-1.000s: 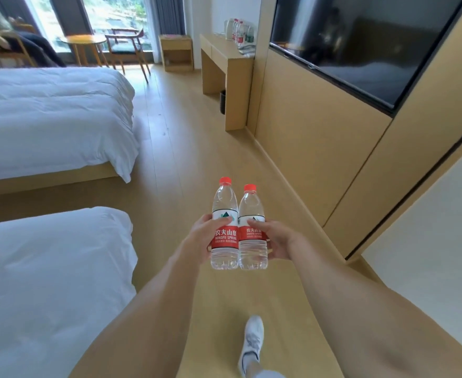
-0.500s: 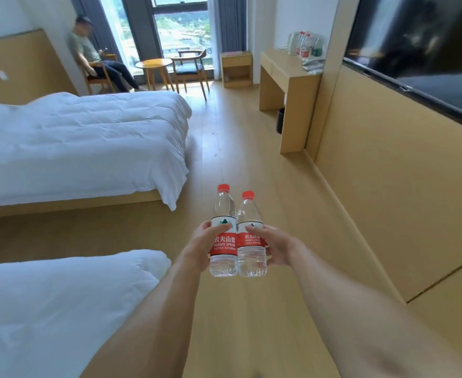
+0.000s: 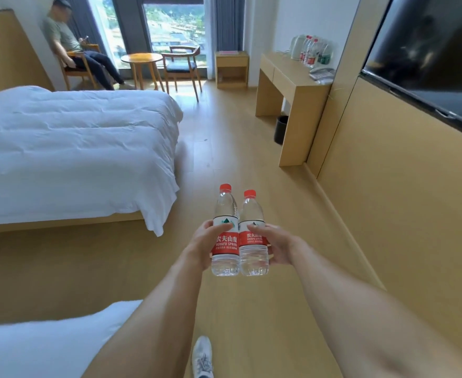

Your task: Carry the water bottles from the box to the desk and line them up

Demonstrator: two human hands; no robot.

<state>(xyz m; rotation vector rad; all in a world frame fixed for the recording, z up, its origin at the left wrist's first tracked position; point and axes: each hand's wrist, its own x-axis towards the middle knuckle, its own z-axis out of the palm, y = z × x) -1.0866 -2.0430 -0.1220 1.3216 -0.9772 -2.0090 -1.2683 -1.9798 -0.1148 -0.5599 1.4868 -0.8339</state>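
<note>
Wooden flooring runs the length of a hotel room toward a tall window [image 3: 173, 31] at the far end. On the far left a person sits in a chair [image 3: 78, 64] by a small round table [image 3: 141, 59], and a white bed [image 3: 68, 151] fills the left side, with the corner of a second bed [image 3: 47, 342] nearest the camera. In the near middle, two arms reach forward: the left hand [image 3: 203, 245] wraps around the left water bottle [image 3: 225, 236], and the right hand [image 3: 274, 245] wraps around the right water bottle [image 3: 253, 238]. Both bottles stand upright and touch side by side, held over the floor. A white shoe [image 3: 202, 357] shows at the bottom edge. Farther right, the desk [image 3: 292, 85] stands against the wall at the far end, and a cluster of bottles on the desk [image 3: 313, 51] already sits beside a kettle [image 3: 298, 47] and a telephone [image 3: 321, 73]; a dark bin [image 3: 281, 129] stands under it. A large television [image 3: 426, 55] hangs on the right wall. By my reading the job is partly done: some bottles have reached the desk, this pair is in transit, well apart from it, and still needs setting down in line. The box is not in view, so how many remain cannot be told. Each red label carries Chinese characters over "NONGFU SPRING"; the smaller print is too blurred to read.
</note>
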